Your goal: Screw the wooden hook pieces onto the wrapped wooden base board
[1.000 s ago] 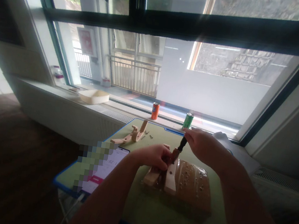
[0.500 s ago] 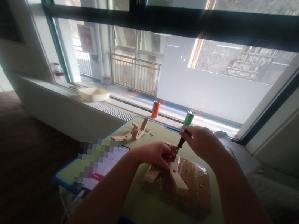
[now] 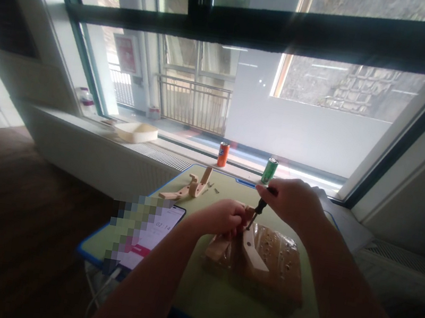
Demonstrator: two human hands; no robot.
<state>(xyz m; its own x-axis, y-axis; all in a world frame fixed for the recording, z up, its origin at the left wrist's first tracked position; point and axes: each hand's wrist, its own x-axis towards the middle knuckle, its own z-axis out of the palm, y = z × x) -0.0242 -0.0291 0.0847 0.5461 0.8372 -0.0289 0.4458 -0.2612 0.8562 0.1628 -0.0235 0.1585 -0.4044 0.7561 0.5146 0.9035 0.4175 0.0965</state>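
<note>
Wood pc near end swung R recently.

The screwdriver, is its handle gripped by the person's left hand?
No, the right hand grips the screwdriver from above, while the left hand is down near its tip.

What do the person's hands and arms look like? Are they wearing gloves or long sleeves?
No gloves! The left hand and right hand are both bare. The left forearm and right forearm show no sleeves, watch or bracelet, and each gets wider away from the wrist. It's too dim to see tiny details.
</note>
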